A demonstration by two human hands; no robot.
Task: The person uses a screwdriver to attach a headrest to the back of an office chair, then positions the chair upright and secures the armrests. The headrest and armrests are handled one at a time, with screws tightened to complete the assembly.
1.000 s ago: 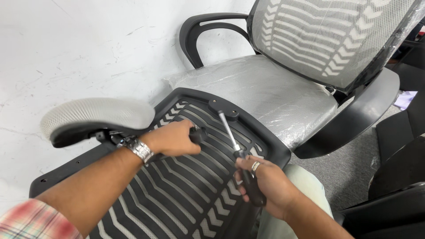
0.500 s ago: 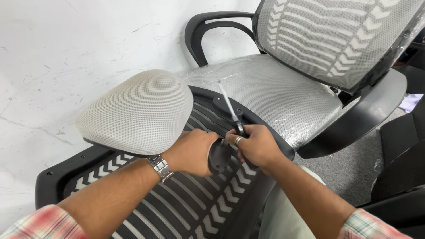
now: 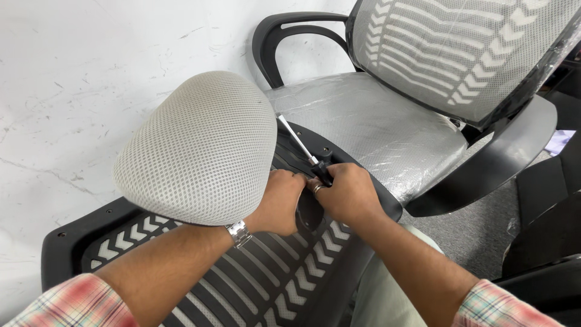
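Sleeves: checked pink and green cuffs on both forearms at the bottom edge, a metal wristwatch (image 3: 239,232) on the left wrist
Chair back: a black plastic chair back (image 3: 266,284) with chevron-patterned slats lies slanted across the person's lap, its frame running from lower left up toward the hands
Left hand: the left hand (image 3: 279,203) rests on the upper middle of the chair back, fingers curled together and pressed on a black fitting there; what they pinch is hidden
Right hand: the right hand (image 3: 348,195) sits just beside the left, touching it, fingers clamped round the black handle of a screwdriver (image 3: 301,145); a ring shows on one finger
Screwdriver: its silver shaft points up and away from the hands toward the wall, tip free in the air
Headrest: a grey mesh headrest (image 3: 200,148) stands over the left forearm, just left of both hands, attached at the top of the chair back
Beyond: an assembled office chair (image 3: 387,121) with plastic-wrapped grey seat, mesh backrest and black armrests stands against a white marbled wall (image 3: 91,79)
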